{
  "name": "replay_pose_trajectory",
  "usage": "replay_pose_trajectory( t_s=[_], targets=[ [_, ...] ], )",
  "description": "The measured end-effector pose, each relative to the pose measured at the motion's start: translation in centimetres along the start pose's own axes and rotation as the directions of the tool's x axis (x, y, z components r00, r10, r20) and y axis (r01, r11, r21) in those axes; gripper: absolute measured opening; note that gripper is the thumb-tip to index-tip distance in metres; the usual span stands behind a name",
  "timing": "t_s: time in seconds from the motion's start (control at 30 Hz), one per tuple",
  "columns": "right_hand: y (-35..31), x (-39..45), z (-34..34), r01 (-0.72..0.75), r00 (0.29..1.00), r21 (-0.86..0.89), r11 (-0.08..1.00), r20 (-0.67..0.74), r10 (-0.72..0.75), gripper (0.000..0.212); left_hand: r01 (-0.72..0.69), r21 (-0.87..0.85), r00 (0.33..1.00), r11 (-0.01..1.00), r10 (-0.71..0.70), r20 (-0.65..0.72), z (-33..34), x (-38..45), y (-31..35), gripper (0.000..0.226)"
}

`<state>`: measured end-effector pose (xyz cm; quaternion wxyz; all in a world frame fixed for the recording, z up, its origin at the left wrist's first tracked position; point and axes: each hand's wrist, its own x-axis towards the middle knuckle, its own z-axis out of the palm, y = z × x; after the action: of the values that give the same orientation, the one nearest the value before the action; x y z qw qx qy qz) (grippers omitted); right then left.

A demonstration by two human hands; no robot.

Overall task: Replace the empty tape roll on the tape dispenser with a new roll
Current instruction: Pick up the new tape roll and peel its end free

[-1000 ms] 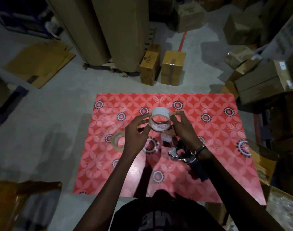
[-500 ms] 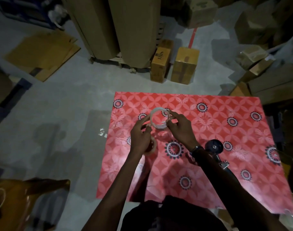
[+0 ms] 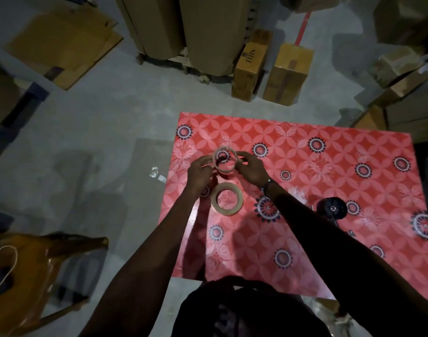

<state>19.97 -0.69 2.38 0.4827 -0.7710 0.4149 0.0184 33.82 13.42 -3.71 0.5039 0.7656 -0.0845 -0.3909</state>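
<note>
Tape roll (image 3: 224,161) between both hands (image 3: 200,171); box (image 3: 249,69) print unreadable.

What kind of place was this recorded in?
Likely a warehouse or packing area: sealed cartons stand on a bare concrete floor, tall cardboard rolls stand behind, and flattened cardboard lies to one side.

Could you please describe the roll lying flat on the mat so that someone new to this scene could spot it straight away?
Find the red patterned mat on the grey floor. Near its left side, both hands hold up one clear-looking roll; just nearer the person lies the tan roll, flat with its hole facing up. Unlike the held one, nobody is touching it, and it looks opaque tan.
</note>
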Motion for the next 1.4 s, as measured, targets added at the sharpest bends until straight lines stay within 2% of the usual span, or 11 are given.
replay_pose_trajectory(
  t_s=[0.13,0.37,0.5,0.6,0.73,0.8,0.97,1.03,1.1,1.23,1.4],
  targets=[
    [2.9,2.5,2.0,-0.12,0.992,0.051,0.991,0.054,0.117,0.051,0.077,0.007,0.997,0.997,-0.077,0.023,0.4,2.0,-1.9,0.034],
    [5.0,3.1,2.8,-0.124,0.989,0.104,0.987,0.096,0.114,0.076,0.125,-0.047,0.991,0.991,-0.123,0.047,0.1,0.1,0.1,0.033],
    [4.6,-0.9,2.1,-0.125,0.992,0.081,0.989,0.03,0.123,0.063,0.078,0.064,0.997,0.995,-0.078,0.005,-1.0,0.5,-3.6,0.039],
    [6.5,-4.1,2.4,-0.084,0.996,0.095,0.992,-0.005,0.085,0.065,0.048,0.175,0.998,0.983,-0.056,0.042,-1.1,-3.0,-4.5,0.022],
    [12.0,-5.4,5.4,0.064,0.998,0.027,0.998,-0.017,-0.064,0.061,0.0,0.268,0.996,0.964,-0.023,0.083,-0.1,-7.8,-4.0,0.038],
    [13.5,-5.2,6.4,0.085,0.996,0.034,0.996,0.005,-0.085,0.058,0.008,0.264,0.997,0.965,-0.028,0.072,0.2,-8.8,-3.9,0.041],
    [8.7,-7.2,3.2,0.008,1.0,0.113,0.994,0.018,-0.01,0.068,0.013,0.171,0.999,0.985,-0.021,0.044,0.0,-10.7,-2.4,0.052],
    [7.2,-8.0,1.3,0.02,1.0,0.165,0.986,0.004,-0.021,0.066,-0.062,0.157,0.996,0.986,0.052,0.068,-0.1,-11.5,-1.1,0.051],
    [5.6,-9.2,-1.0,0.035,0.999,0.238,0.971,-0.004,-0.035,0.053,-0.163,0.138,0.983,0.977,0.15,0.102,-0.1,-12.4,0.4,0.051],
    [2.3,-12.3,-6.3,0.052,0.99,0.435,0.899,0.094,-0.103,0.047,-0.312,0.053,0.943,0.949,0.302,0.141,-0.3,-14.3,4.5,0.067],
    [1.2,-14.0,-12.4,-0.002,0.98,0.631,0.776,0.154,-0.123,0.043,-0.45,0.058,0.889,0.891,0.44,0.13,2.1,-16.5,9.4,0.05]
  ],
)
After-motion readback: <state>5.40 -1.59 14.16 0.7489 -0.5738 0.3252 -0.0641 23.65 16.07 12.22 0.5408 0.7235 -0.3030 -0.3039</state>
